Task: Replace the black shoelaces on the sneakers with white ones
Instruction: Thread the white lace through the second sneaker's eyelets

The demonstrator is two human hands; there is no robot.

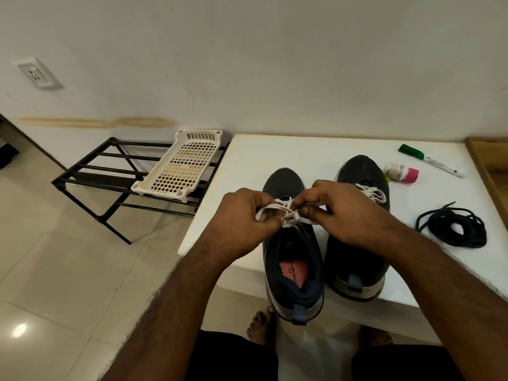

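Two dark sneakers stand side by side on a white table [247,166], toes away from me. Over the left sneaker [292,259] my left hand [243,224] pinches a loop of the white lace [291,217]. My right hand [338,210] pinches the same lace from the other side, and a knot sits between my fingertips. The right sneaker [357,257] carries a tied white lace [371,193] near its toe end. A coil of black laces [453,225] lies on the table to the right of the shoes.
A green-capped marker [428,159] and a small bottle with a pink cap [401,171] lie behind the right sneaker. Left of the table stands a black metal rack [110,171] holding a white plastic basket [181,163]. My bare foot [261,325] rests on the tiled floor below the table edge.
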